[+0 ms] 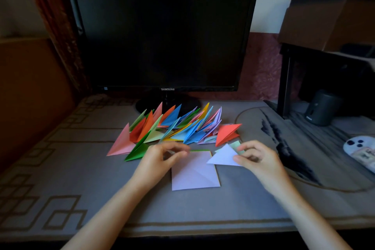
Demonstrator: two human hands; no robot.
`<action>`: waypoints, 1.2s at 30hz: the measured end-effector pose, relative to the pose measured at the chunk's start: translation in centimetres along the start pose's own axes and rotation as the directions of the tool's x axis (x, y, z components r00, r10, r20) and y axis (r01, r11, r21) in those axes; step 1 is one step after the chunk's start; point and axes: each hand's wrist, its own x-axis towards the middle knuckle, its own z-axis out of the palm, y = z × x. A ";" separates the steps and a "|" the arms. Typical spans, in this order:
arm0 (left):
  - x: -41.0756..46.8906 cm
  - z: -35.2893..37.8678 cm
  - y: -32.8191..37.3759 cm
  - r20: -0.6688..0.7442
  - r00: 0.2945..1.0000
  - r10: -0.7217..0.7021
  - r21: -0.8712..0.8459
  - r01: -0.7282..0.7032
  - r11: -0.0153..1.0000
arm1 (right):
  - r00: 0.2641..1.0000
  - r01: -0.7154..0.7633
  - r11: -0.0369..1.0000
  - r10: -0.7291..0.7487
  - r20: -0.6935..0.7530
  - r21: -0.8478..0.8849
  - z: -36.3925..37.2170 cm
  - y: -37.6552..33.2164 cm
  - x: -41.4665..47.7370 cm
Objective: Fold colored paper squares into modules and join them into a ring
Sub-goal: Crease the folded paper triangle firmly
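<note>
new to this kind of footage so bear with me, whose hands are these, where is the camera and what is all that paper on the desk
There is no machine here: one camera worn on a person's head looks forward and down, so the two arms entering from below are that person's own. The right hand pinches a pale folded triangle. The left hand has its fingertips at the far corner of a lilac square sheet lying flat on the desk mat; blur hides whether it grips it. Behind them lies a row of folded paper modules in many colours, in front of a dark monitor.
</note>
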 end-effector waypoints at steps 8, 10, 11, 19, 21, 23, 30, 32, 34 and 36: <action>0.2 0.0 -1.7 0.049 0.991 0.121 0.206 -0.129 0.970 | 0.983 -0.116 0.753 -0.006 -0.183 -0.647 -0.7 0.5 1.4; 0.1 0.1 -1.6 0.072 0.993 0.090 0.204 -0.103 0.973 | 0.984 -0.107 0.656 -0.038 -0.174 -0.747 -0.4 0.4 2.0; 0.1 0.2 -1.5 0.079 0.994 0.071 0.208 -0.086 0.974 | 0.984 -0.100 0.615 -0.054 -0.168 -0.782 -0.2 0.4 2.2; 0.0 0.5 -1.6 0.147 0.989 0.018 0.284 -0.059 0.957 | 0.963 -0.028 0.589 -0.200 -0.179 -0.808 0.6 1.0 3.0; 0.0 0.5 -1.6 0.156 0.988 0.013 0.288 -0.058 0.956 | 0.932 0.043 0.593 -0.313 -0.182 -0.804 0.6 0.6 2.8; 0.0 0.4 -1.5 0.158 0.987 0.019 0.289 -0.065 0.955 | 0.896 0.134 0.595 -0.414 -0.159 -0.793 0.8 0.1 2.4; 0.0 0.4 -1.5 0.138 0.990 0.034 0.258 -0.069 0.964 | 0.891 0.450 0.594 -0.340 0.300 -0.667 3.8 -1.5 2.2; 0.0 0.4 -1.5 0.119 0.992 0.051 0.245 -0.079 0.966 | 0.888 0.445 0.579 -0.189 0.419 -0.683 5.0 -1.4 2.7; 0.1 0.5 -1.6 0.110 0.992 0.066 0.239 -0.091 0.967 | 0.881 0.436 0.588 -0.126 0.455 -0.682 5.8 -1.1 3.0; 0.1 0.5 -1.6 0.100 0.992 0.074 0.233 -0.096 0.968 | 0.884 0.417 0.636 -0.119 0.451 -0.650 6.2 -0.9 3.3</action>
